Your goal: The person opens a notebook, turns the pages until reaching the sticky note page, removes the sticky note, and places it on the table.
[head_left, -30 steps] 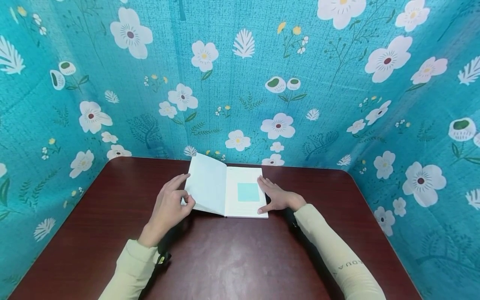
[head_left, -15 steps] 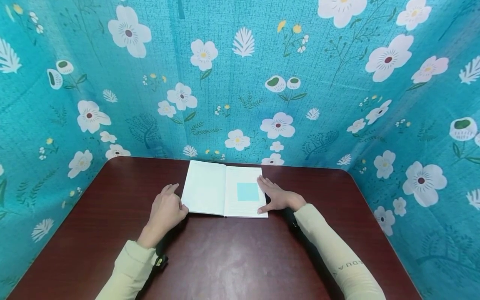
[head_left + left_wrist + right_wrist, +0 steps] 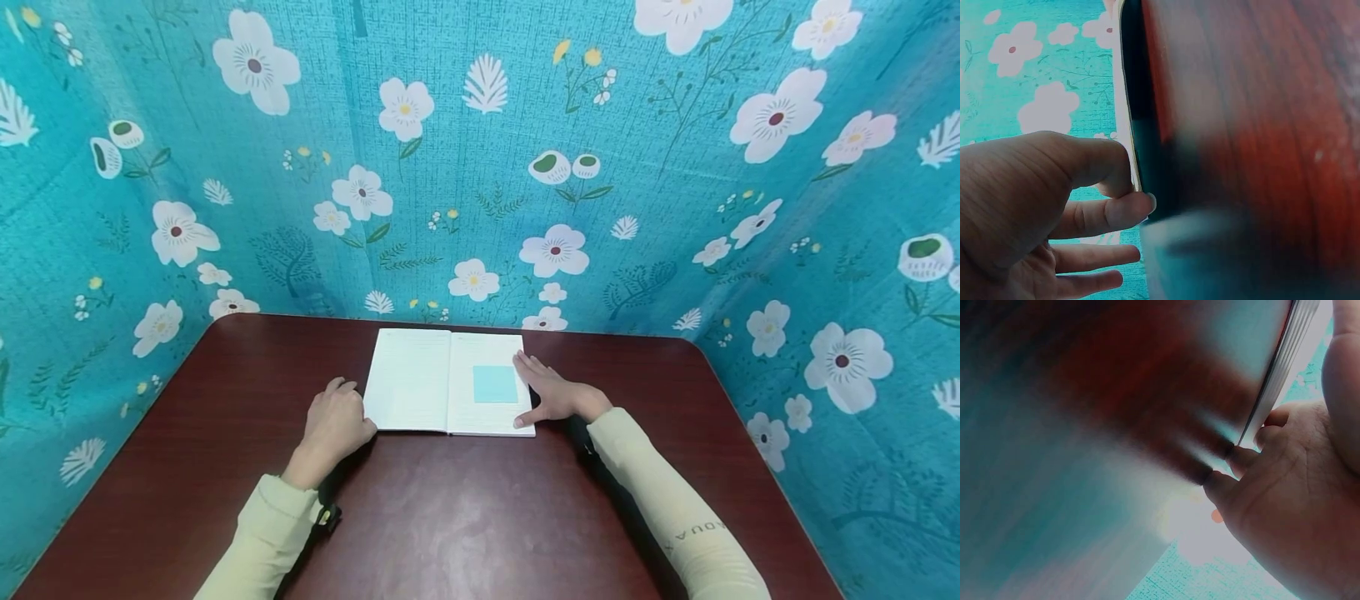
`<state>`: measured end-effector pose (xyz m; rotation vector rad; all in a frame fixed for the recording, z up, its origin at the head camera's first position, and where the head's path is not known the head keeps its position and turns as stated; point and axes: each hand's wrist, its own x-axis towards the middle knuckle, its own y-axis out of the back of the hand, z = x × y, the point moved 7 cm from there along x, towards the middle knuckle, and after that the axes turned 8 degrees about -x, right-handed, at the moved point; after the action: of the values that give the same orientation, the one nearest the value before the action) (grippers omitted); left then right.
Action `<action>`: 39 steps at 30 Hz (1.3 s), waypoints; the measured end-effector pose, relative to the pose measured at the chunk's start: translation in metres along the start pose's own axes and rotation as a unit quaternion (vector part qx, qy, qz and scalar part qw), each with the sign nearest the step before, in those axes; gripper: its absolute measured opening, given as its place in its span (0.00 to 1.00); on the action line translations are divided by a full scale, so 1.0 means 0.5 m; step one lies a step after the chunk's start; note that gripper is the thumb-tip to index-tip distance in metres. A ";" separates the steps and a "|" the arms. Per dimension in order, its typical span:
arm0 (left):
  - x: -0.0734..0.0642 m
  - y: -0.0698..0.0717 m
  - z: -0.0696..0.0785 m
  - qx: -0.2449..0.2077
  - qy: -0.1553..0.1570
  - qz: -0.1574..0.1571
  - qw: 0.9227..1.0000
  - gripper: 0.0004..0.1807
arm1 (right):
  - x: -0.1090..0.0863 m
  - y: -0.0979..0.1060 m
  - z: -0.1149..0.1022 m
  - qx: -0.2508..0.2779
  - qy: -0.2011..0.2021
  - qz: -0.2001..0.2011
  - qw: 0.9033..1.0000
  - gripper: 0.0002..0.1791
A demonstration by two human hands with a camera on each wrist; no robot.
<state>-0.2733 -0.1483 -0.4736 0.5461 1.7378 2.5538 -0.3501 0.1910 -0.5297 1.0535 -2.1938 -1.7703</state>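
An open notebook (image 3: 408, 379) lies spread on the table in the head view, its white pages facing up. On the right-hand page is a square light-blue sticky note (image 3: 495, 384). At the notebook's lower left edge, my left hand (image 3: 335, 423) pinches the dark cover and page edge between thumb and index finger; the left wrist view shows this hand (image 3: 1054, 200) with its other fingers extended. My right hand (image 3: 557, 393) rests with spread fingers on the right page's outer edge. From the right wrist camera, the page stack (image 3: 1282, 362) meets that hand (image 3: 1291, 506).
The dark red-brown table (image 3: 480, 517) has a glossy top that mirrors its surroundings. Behind it and on both sides hangs a turquoise floral cloth (image 3: 465, 167). A small dark device (image 3: 327, 518) sits at the left wrist.
The left-hand leaf has come down from a raised slant to lying flat. My left hand has lowered slightly leftward with it, its fingers now less raised. My right hand stays in place.
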 end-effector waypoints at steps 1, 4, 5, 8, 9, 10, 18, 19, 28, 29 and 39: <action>0.000 -0.002 -0.001 0.001 0.004 -0.005 1.000 0.17 | 0.000 0.000 0.000 0.001 -0.001 0.000 1.000 0.71; 0.002 -0.008 -0.004 0.003 0.008 -0.020 1.000 0.16 | -0.002 0.003 -0.002 0.000 0.001 0.000 1.000 0.70; 0.003 -0.010 -0.005 0.004 0.008 -0.024 1.000 0.16 | -0.002 0.004 -0.002 -0.002 0.000 -0.001 1.000 0.71; 0.005 -0.018 -0.008 0.008 0.006 -0.036 0.999 0.16 | -0.003 0.007 -0.002 -0.003 -0.003 0.000 1.000 0.71; 0.005 -0.020 -0.010 0.011 0.008 -0.040 0.999 0.17 | -0.002 0.008 -0.002 -0.003 -0.004 0.002 1.000 0.71; 0.005 -0.021 -0.010 0.014 0.011 -0.045 0.999 0.17 | -0.002 0.009 -0.002 -0.004 -0.004 0.002 1.000 0.71; 0.006 -0.025 -0.009 0.043 0.029 -0.099 0.994 0.10 | 0.000 0.008 -0.002 -0.002 -0.010 0.000 1.000 0.70; 0.006 -0.024 -0.009 0.047 0.032 -0.106 0.993 0.09 | 0.000 0.008 -0.002 -0.002 -0.010 0.000 1.000 0.70; 0.022 -0.019 0.012 0.075 0.011 -0.113 0.991 0.10 | -0.002 0.007 -0.005 0.002 -0.001 0.001 1.000 0.70; 0.027 -0.019 0.021 0.076 -0.002 -0.106 0.991 0.12 | -0.003 0.007 -0.005 0.002 -0.001 0.001 1.000 0.70; 0.088 -0.053 0.110 -0.004 -0.091 -0.117 0.989 0.25 | -0.004 0.001 -0.002 -0.004 -0.007 0.001 1.000 0.70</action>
<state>-0.3037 -0.0799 -0.4674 0.5202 1.6236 2.2749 -0.3485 0.1913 -0.5282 1.0404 -2.1944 -1.7890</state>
